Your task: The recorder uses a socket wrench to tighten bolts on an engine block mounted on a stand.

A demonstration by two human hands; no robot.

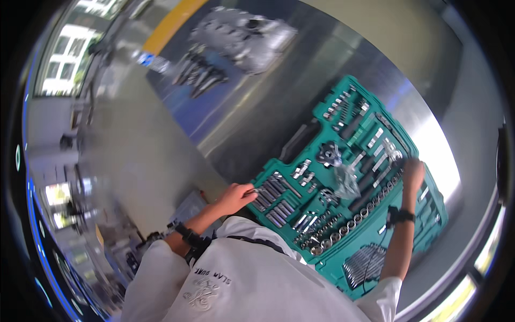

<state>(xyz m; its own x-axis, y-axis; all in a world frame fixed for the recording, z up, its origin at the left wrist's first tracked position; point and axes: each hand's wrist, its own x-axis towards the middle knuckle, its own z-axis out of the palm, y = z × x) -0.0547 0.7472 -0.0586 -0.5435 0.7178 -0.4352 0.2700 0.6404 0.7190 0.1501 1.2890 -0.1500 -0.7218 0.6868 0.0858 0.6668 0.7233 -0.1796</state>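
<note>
A green socket tool case (322, 129) lies open on the metal table, with sockets, bits, ratchets and extensions in moulded slots and a clear plastic bag (346, 180) in the middle. My left hand (234, 198) is curled at the case's left edge beside the long sockets (274, 192), closed on something small that I cannot make out. My right hand (412, 174) reaches into the right part of the case at the upper end of a row of round sockets (358, 219); its fingers are bent, their tips hidden. A row of wrenches (363, 263) sits in the lower section.
A silver cast metal housing (244, 40) lies blurred at the table's (225, 123) far end, beside several metal parts (201, 78). The table has a yellow edge strip (169, 24). Grey floor (134, 139) runs along the left; windows (67, 56) and blurred equipment are farther off.
</note>
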